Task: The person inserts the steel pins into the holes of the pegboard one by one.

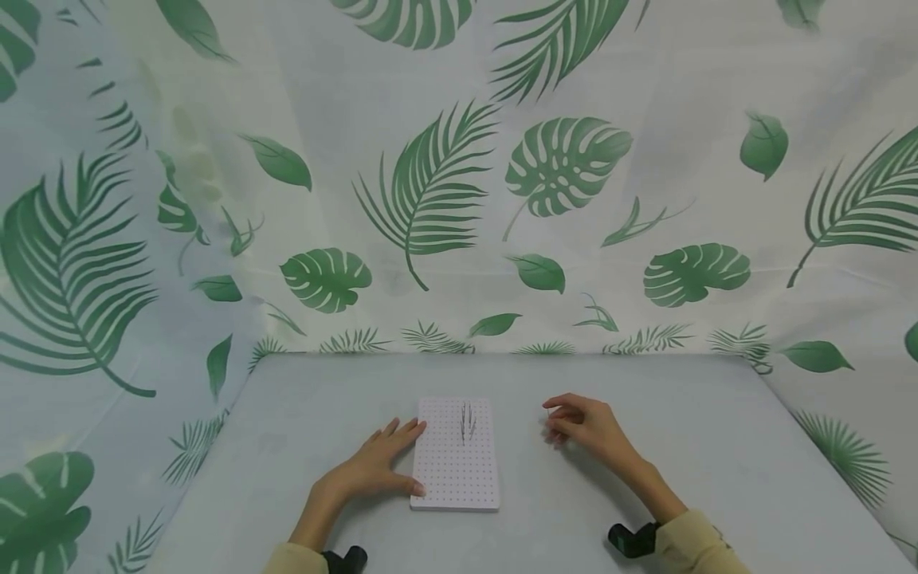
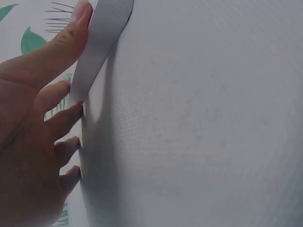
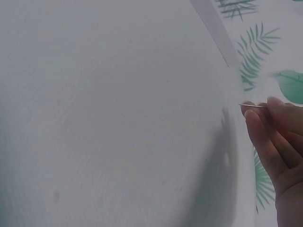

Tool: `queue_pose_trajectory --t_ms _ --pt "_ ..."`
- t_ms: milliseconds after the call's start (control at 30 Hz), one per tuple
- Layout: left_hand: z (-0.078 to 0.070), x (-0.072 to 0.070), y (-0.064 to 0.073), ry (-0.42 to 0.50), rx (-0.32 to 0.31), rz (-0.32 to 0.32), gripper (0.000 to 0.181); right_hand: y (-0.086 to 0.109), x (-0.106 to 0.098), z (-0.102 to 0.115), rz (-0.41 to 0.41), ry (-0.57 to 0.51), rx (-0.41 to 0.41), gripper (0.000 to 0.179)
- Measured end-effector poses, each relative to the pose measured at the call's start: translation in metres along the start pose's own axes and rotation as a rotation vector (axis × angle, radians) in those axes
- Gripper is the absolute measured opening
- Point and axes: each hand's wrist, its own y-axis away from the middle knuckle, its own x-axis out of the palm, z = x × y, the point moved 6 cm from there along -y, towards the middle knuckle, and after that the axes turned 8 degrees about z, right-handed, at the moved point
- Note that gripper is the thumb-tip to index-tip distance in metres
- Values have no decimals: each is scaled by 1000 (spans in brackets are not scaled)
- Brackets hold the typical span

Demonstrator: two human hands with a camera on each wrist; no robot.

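Observation:
A white board [image 1: 448,478] dotted with rows of small holes lies on the table in the head view. Several thin metal pins [image 1: 463,418] stand in its upper right part. My left hand [image 1: 373,466] rests at the board's left side, fingers spread, with the thumb on the lower left corner and fingertips along the edge. To the right of the board, my right hand [image 1: 591,430] is raised above the table. Between its thumb and fingertips it pinches a thin metal pin [image 3: 253,106], clearest in the right wrist view.
The board lies on a pale table [image 1: 323,399]. A white curtain [image 1: 459,199] printed with green leaves hangs behind and at both sides. Black wrist devices [image 1: 633,540] sit near both sleeves.

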Motion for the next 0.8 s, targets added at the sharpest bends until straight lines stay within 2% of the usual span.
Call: queue_pose_trajectory --t_ms 300,567,800 --pt "3 3 -1 -4 -7 -1 103 -7 9 12 -10 11 -10 23" --pt "2 2 -1 -14 -17 6 103 -12 16 20 -26 -14 6 21" --pt "1 1 -1 -15 -5 8 103 -16 23 29 -32 -40 -11 20"
